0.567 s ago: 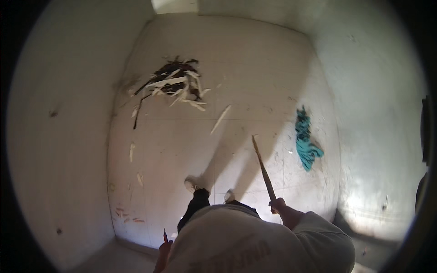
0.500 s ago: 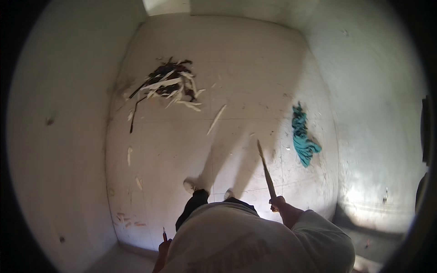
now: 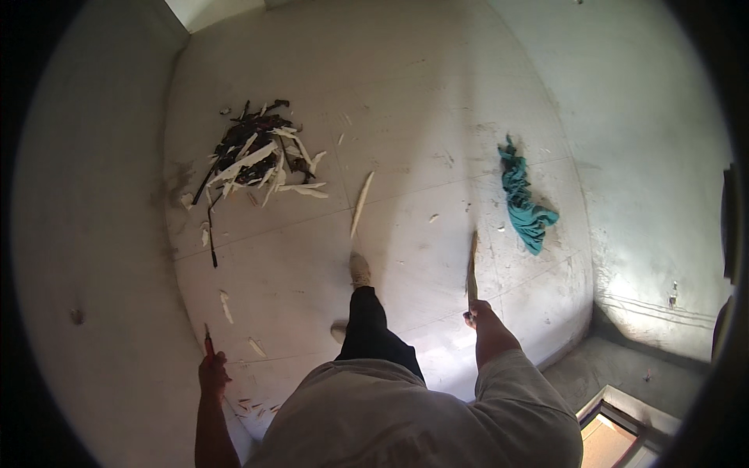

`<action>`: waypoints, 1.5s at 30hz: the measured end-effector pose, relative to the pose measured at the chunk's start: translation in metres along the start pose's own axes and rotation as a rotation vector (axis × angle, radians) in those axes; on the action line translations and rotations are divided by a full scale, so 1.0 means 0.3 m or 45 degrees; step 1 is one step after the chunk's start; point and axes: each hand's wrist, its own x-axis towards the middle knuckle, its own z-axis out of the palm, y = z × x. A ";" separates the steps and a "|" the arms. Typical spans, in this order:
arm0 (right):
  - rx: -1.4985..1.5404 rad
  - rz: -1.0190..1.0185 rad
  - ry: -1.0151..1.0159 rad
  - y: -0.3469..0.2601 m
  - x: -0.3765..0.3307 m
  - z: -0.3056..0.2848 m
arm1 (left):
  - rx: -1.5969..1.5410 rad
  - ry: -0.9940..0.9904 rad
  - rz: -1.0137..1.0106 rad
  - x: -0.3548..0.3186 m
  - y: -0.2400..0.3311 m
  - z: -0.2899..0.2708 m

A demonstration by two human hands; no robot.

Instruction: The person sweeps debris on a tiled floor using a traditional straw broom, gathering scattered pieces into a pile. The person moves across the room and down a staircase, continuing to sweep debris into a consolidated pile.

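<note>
My left hand (image 3: 212, 374) is closed around a small red-handled tool (image 3: 208, 343) with a thin pointed tip, held upright near the left wall. Its exact kind is too small to make out. In my right hand (image 3: 477, 313) I grip one end of a long, narrow brown strip (image 3: 473, 269), which tapers away from me above the floor. Beyond that hand, a twisted teal cloth (image 3: 525, 204) lies on the floor. A single pale strip (image 3: 362, 204) rests in front of my forward shoe (image 3: 360, 270).
Pale strips and dark scraps form a pile (image 3: 261, 152) at the far left, with a thin black rod (image 3: 212, 238) jutting out. Small pale fragments (image 3: 225, 306) and reddish bits lie toward the left wall (image 3: 86, 234). The right wall (image 3: 647, 179) borders the floor; an opening (image 3: 608, 437) shows lower right.
I have stepped forward, one foot reaching the single pale strip. My left arm has swung outward and forward with the red-handled tool. The brown strip now appears shorter and more upright.
</note>
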 end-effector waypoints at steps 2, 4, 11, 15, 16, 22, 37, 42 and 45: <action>0.086 -0.107 -0.070 -0.076 -0.014 0.205 | -0.003 -0.098 0.061 0.034 0.024 0.042; -0.051 0.018 -0.012 -0.139 0.005 0.427 | 0.415 -0.213 0.058 0.066 0.031 0.096; -0.102 0.079 -0.716 -0.247 -0.299 1.143 | 0.258 -0.227 -0.222 0.057 0.175 0.043; -0.075 0.087 -0.623 -0.379 -0.766 1.540 | 0.173 -0.140 -0.314 0.163 0.113 -0.066; -0.064 0.104 -0.646 -0.400 -0.834 1.642 | 0.130 -0.133 -0.316 0.207 0.103 -0.099; -0.012 0.175 -0.798 -0.473 -1.257 2.258 | 0.395 -0.332 0.133 0.615 -0.201 -0.252; 0.413 0.077 -1.378 -1.063 -1.616 3.588 | -0.439 0.113 -0.629 0.956 0.444 -0.700; 0.081 -0.063 -1.360 -1.295 -1.656 3.805 | -0.392 0.112 -0.729 0.826 0.164 -0.549; -0.149 -0.193 -1.187 -1.209 -1.782 3.836 | -0.280 -0.001 -0.829 0.692 -0.032 -0.359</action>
